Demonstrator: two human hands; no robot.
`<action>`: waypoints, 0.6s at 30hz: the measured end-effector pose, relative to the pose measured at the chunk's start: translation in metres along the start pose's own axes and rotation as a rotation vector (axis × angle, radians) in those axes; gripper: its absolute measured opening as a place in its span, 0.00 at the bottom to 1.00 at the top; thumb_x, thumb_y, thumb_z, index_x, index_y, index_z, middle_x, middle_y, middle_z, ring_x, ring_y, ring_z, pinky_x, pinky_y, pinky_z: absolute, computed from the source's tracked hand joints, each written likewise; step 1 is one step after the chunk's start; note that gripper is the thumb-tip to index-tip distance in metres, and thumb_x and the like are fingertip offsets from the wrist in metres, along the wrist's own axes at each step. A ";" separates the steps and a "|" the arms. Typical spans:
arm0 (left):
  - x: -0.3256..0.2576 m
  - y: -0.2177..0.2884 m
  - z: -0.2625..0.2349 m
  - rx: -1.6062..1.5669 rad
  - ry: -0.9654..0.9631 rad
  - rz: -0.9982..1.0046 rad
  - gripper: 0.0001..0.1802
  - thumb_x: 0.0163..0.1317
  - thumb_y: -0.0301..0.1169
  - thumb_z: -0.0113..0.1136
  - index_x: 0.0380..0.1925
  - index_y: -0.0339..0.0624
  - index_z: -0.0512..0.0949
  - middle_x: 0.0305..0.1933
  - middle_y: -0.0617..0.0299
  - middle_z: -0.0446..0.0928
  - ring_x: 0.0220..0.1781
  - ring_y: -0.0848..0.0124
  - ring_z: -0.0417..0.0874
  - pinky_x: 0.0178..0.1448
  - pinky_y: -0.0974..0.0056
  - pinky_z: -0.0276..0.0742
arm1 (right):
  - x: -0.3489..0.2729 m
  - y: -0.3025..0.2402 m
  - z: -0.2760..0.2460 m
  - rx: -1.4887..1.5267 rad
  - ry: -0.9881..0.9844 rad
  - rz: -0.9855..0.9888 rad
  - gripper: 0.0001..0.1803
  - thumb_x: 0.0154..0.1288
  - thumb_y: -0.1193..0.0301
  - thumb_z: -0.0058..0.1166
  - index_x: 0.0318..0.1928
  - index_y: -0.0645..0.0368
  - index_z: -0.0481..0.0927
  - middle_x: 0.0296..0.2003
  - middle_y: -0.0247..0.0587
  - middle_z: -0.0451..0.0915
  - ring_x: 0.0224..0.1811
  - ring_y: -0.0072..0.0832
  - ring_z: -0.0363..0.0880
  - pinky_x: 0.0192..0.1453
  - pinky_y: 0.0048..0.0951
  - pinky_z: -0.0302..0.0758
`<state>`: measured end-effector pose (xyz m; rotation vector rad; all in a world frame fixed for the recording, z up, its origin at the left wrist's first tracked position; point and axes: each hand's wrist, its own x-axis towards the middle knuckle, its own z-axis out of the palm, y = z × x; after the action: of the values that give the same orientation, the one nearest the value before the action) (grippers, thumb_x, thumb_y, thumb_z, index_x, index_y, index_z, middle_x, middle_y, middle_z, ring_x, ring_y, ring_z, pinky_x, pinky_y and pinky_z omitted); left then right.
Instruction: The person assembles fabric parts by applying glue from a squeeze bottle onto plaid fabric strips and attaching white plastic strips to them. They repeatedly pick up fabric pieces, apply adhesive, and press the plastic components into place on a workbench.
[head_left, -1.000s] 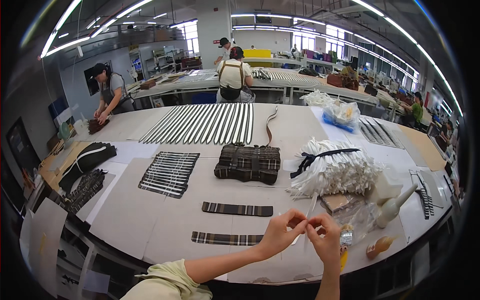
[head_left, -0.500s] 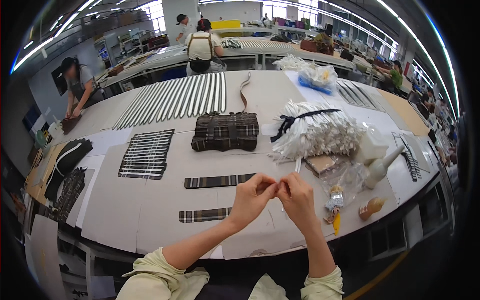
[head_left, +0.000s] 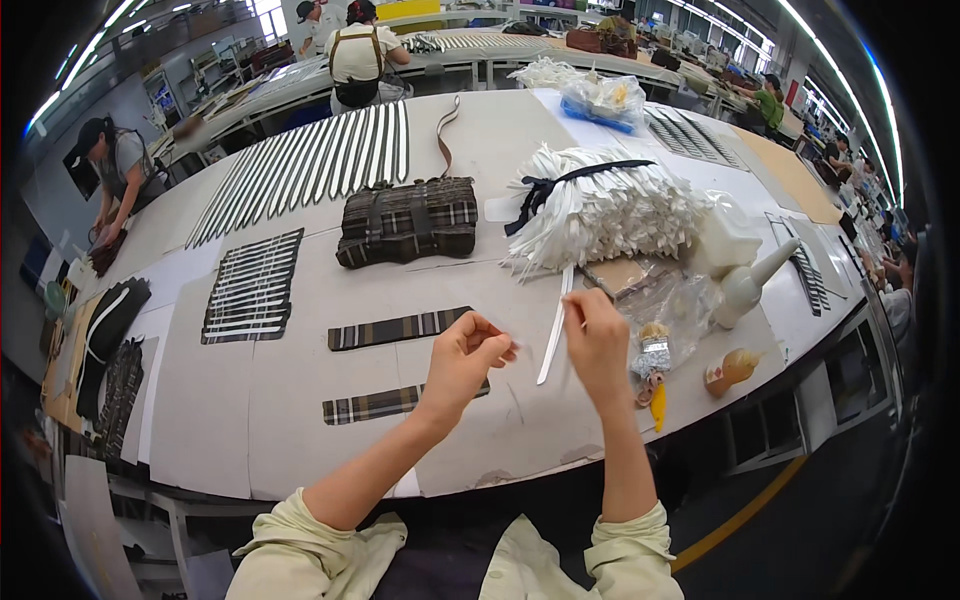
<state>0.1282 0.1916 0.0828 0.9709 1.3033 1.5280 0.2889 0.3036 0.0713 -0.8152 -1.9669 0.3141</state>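
My left hand [head_left: 462,368] is closed in a pinch over the right ends of two plaid fabric strips, an upper strip [head_left: 385,331] and a lower strip [head_left: 370,406]. A tiny pale bit shows at its fingertips, too small to name. To its right, my right hand [head_left: 598,345] also has thumb and finger pressed together; what they hold, if anything, cannot be made out. Close beside those fingertips a narrow white strip [head_left: 551,345] reaches toward me from a large bundle of white strips [head_left: 610,205] tied with a dark band.
A tied stack of plaid pieces [head_left: 408,225] lies beyond my hands. White-striped pieces [head_left: 253,287] are left of it. On the right are a squeeze bottle [head_left: 755,285], an amber bottle [head_left: 732,371] and yellow-handled scissors [head_left: 657,405]. A co-worker [head_left: 125,170] works at far left.
My hands, fingertips together before, have moved apart, the left one leftward. The whole view has shifted, so the table things sit higher and farther left. The white strip now shows at greater length.
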 end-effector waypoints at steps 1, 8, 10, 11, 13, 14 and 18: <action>0.000 -0.003 -0.003 0.004 0.002 0.017 0.07 0.66 0.26 0.55 0.41 0.32 0.76 0.43 0.51 0.83 0.44 0.66 0.87 0.58 0.62 0.79 | 0.003 0.023 0.001 -0.109 -0.024 -0.039 0.04 0.65 0.75 0.58 0.38 0.62 0.79 0.30 0.46 0.78 0.30 0.45 0.79 0.36 0.40 0.74; -0.031 0.020 -0.031 -0.448 -0.046 -0.199 0.08 0.63 0.29 0.51 0.40 0.41 0.67 0.39 0.48 0.82 0.31 0.64 0.85 0.60 0.55 0.78 | 0.011 0.050 -0.001 -0.708 0.152 -0.278 0.10 0.68 0.67 0.60 0.40 0.62 0.83 0.28 0.38 0.79 0.28 0.34 0.79 0.33 0.32 0.75; -0.041 0.018 -0.035 -0.448 -0.069 -0.215 0.07 0.64 0.29 0.52 0.39 0.41 0.68 0.35 0.50 0.82 0.25 0.67 0.82 0.54 0.58 0.79 | 0.009 -0.005 -0.012 0.119 -0.289 0.221 0.14 0.69 0.64 0.61 0.39 0.65 0.84 0.25 0.34 0.78 0.24 0.27 0.75 0.29 0.27 0.72; -0.045 0.019 -0.035 -0.439 -0.094 -0.217 0.07 0.64 0.29 0.53 0.39 0.41 0.68 0.33 0.52 0.81 0.22 0.69 0.80 0.50 0.61 0.79 | 0.004 -0.027 -0.011 0.535 -0.486 0.479 0.16 0.69 0.63 0.62 0.39 0.66 0.84 0.24 0.32 0.78 0.22 0.23 0.73 0.27 0.24 0.70; -0.052 0.022 -0.036 -0.403 -0.132 -0.245 0.07 0.66 0.29 0.55 0.39 0.41 0.69 0.30 0.54 0.81 0.19 0.73 0.76 0.42 0.66 0.78 | -0.011 -0.054 0.000 0.936 -0.645 0.563 0.18 0.70 0.62 0.61 0.37 0.69 0.84 0.22 0.31 0.77 0.20 0.16 0.70 0.24 0.19 0.66; -0.056 0.021 -0.037 -0.373 -0.132 -0.273 0.07 0.66 0.29 0.56 0.39 0.41 0.70 0.30 0.55 0.81 0.18 0.74 0.75 0.38 0.69 0.77 | -0.019 -0.062 0.007 1.004 -0.594 0.597 0.17 0.71 0.63 0.60 0.38 0.68 0.83 0.23 0.33 0.78 0.21 0.17 0.71 0.24 0.19 0.67; -0.078 0.010 -0.065 -0.237 -0.116 -0.349 0.11 0.69 0.32 0.60 0.43 0.35 0.75 0.28 0.59 0.81 0.19 0.80 0.72 0.30 0.74 0.71 | -0.051 -0.074 0.026 1.167 -0.413 0.735 0.14 0.72 0.67 0.59 0.40 0.68 0.83 0.25 0.36 0.78 0.22 0.19 0.73 0.26 0.20 0.69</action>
<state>0.0895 0.0975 0.0815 0.6334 1.1122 1.3003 0.2530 0.2179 0.0620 -0.6333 -1.3373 1.9502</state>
